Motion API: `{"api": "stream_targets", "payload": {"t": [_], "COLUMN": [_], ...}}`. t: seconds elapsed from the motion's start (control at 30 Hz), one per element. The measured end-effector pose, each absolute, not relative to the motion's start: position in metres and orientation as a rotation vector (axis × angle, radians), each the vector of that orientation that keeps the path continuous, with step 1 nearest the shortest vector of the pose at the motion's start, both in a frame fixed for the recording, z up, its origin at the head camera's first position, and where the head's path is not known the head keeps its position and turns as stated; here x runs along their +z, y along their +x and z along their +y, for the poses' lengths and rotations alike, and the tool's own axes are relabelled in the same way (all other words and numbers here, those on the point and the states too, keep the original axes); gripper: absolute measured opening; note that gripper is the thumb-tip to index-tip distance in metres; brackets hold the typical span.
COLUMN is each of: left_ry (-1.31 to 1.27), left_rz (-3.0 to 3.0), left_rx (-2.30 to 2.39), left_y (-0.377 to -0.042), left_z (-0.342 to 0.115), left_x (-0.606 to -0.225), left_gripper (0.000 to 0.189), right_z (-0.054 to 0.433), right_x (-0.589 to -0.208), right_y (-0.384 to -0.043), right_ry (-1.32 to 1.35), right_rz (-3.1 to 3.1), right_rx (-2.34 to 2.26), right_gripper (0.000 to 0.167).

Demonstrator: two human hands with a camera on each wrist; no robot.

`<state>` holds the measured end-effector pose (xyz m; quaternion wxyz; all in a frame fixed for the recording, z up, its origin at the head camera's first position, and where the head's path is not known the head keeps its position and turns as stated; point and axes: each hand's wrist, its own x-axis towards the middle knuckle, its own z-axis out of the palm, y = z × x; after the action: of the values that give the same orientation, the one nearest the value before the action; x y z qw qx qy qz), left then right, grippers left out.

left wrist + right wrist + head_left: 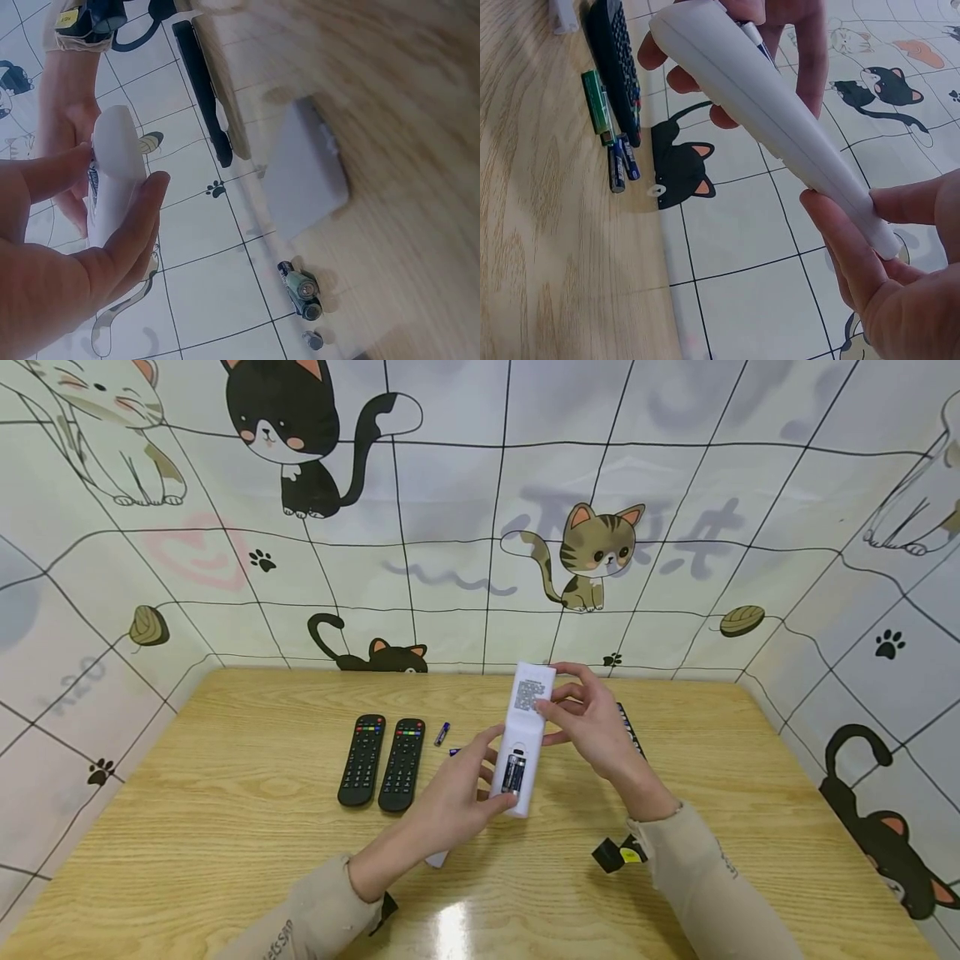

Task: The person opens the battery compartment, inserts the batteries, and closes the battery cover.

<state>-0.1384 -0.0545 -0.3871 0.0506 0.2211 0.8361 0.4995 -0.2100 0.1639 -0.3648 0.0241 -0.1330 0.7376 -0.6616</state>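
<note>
Both hands hold a white remote control above the table, its back turned up. Its battery compartment lies uncovered, with dark batteries inside. My left hand grips the lower end, thumb beside the compartment. Near the upper end, by the printed label, my right hand pinches the remote between thumb and fingers. The right wrist view shows the right hand around the narrower end and the left hand at the compartment end. In the left wrist view, the left hand holds the remote edge-on.
Two black remotes lie side by side at left. Loose batteries are near them, some green. Another dark remote is partly hidden behind the right hand. A white piece lies under the left forearm. A patterned cloth hangs behind.
</note>
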Motion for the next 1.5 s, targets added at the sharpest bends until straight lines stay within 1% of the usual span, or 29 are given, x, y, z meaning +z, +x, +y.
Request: {"api": "stream_targets", "payload": {"t": [0.2,0.47,0.97,1.17,1.33,1.5], "left_ry": [0.677,0.667,0.685,0.727,0.775,0.841], "left_rz": [2.564,2.603,2.626,2.595,2.680,2.808], "left_rx": [1.534,1.558,1.509,1.493,1.351,1.126], "left_y": [-0.137,-0.140,-0.142,-0.142,-0.140,-0.135], "left_z": [-0.054,-0.055,-0.056,-0.062,-0.071,-0.081], "left_x": [-0.389,-0.391,-0.391,-0.391,-0.392,-0.392], "left_gripper": [0.083,0.072,0.074,0.072,0.061,0.040], "right_z": [0.163,0.159,0.158,0.160,0.162,0.164], "right_x": [-0.364,-0.363,-0.361,-0.361,-0.361,-0.362], "right_y": [-0.210,-0.207,-0.205,-0.207,-0.208,-0.209], "right_ry": [-0.405,-0.422,-0.443,-0.442,-0.423,-0.414], "right_rz": [2.291,2.284,2.297,2.303,2.300,2.296], "right_rx": [-2.032,-2.024,-2.008,-1.996,-1.995,-1.996], "right_gripper": [0.059,0.059,0.060,0.059,0.059,0.059]}}
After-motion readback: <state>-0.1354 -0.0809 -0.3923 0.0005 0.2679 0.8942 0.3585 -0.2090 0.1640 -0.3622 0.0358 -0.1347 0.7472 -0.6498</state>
